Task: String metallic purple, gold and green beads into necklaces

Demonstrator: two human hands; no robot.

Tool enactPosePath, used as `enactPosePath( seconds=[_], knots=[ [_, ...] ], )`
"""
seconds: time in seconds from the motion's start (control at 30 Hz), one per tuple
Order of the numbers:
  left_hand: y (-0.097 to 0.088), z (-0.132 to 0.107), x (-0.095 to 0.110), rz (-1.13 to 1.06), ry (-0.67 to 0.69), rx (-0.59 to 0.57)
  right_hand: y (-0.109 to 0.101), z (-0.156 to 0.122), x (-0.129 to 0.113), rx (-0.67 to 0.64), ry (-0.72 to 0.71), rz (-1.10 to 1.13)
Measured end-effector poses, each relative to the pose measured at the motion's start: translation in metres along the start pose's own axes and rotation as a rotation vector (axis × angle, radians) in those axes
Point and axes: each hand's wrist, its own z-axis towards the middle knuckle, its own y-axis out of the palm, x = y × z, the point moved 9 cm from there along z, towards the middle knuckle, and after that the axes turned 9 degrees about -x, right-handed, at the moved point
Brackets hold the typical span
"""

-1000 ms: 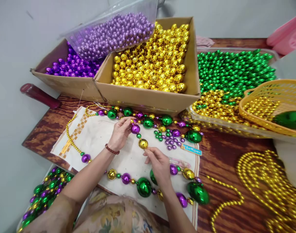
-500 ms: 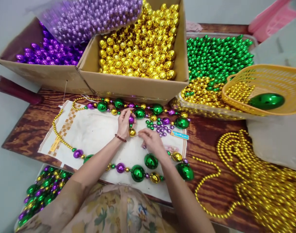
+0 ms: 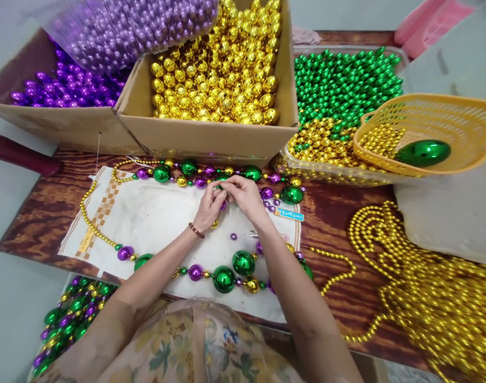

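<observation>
A dark wood-grain table (image 3: 27, 223) fills the space below the cardboard boxes (image 3: 203, 135), with a white towel (image 3: 147, 234) spread along it. At the left end, you have a thin gold bead chain (image 3: 82, 205) curving around to join a beaded necklace (image 3: 195, 272); that chain looks limp and light, so it likely drapes wherever it is let go. Toward the middle, your left hand (image 3: 209, 210) pinches a short bead strand (image 3: 215, 224), its purple and gold beads showing just under your fingers, over the towel. Your right hand (image 3: 246, 199) meets it, fingertips drawn together against the left's; you cannot tell from here what, if anything, they close on. Judging by the shine, the beads are hard, smooth, slippery and probably light and hollow, so hold the strand by its thread or a small bead, and don't squeeze the big ones. Just right of the strand, a loose purple bead (image 3: 233, 236) rests on the towel and could roll; pinch it around its middle.
</observation>
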Motion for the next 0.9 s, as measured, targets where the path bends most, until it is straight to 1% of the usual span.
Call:
enactPosePath(
  seconds=[0.07, 0.1, 0.17, 0.23, 0.3, 0.33, 0.37, 0.4, 0.47, 0.57, 0.63, 0.67, 0.7, 0.77, 0.83, 0.9],
  knots=[
    [0.001, 0.0, 0.001, 0.021, 0.003, -0.006, -0.004, -0.004, -0.006, 0.025, -0.022, -0.127],
    [0.002, 0.0, 0.002, 0.035, 0.002, -0.014, -0.008, -0.006, -0.01, 0.058, -0.037, -0.187],
    [0.005, 0.0, 0.004, 0.07, -0.008, -0.044, -0.022, -0.01, -0.017, 0.169, -0.053, -0.242],
    [0.008, -0.001, 0.004, 0.102, -0.029, -0.084, -0.042, -0.014, -0.016, 0.328, -0.029, -0.181],
    [0.008, -0.001, 0.004, 0.128, -0.054, -0.106, -0.061, -0.02, -0.01, 0.477, 0.005, -0.029],
    [0.007, -0.001, 0.004, 0.14, -0.061, -0.11, -0.068, -0.022, -0.006, 0.526, 0.012, 0.064],
    [0.006, -0.001, 0.005, 0.154, -0.063, -0.112, -0.072, -0.023, -0.002, 0.543, 0.011, 0.158],
    [0.005, 0.0, 0.005, 0.166, -0.061, -0.113, -0.072, -0.022, 0.001, 0.525, 0.007, 0.247],
    [0.004, 0.001, 0.005, 0.175, -0.059, -0.121, -0.061, -0.02, 0.005, 0.399, 0.0, 0.373],
    [0.005, 0.002, 0.002, 0.121, -0.108, -0.14, -0.031, -0.02, 0.01, 0.134, 0.034, 0.391],
    [0.007, 0.001, 0.0, 0.075, -0.156, -0.158, -0.017, -0.024, 0.016, 0.043, 0.058, 0.363],
    [0.008, 0.0, 0.001, 0.059, -0.173, -0.17, -0.014, -0.027, 0.018, 0.042, 0.06, 0.361],
    [0.01, -0.001, 0.002, 0.048, -0.184, -0.186, -0.015, -0.029, 0.019, 0.068, 0.055, 0.372],
    [0.013, -0.003, 0.005, 0.039, -0.193, -0.217, -0.02, -0.033, 0.02, 0.15, 0.035, 0.421],
    [0.015, -0.005, 0.008, 0.042, -0.201, -0.246, -0.024, -0.035, 0.018, 0.202, 0.025, 0.487],
    [0.016, -0.007, 0.01, 0.054, -0.209, -0.27, -0.023, -0.037, 0.016, 0.19, 0.016, 0.55]
  ],
)
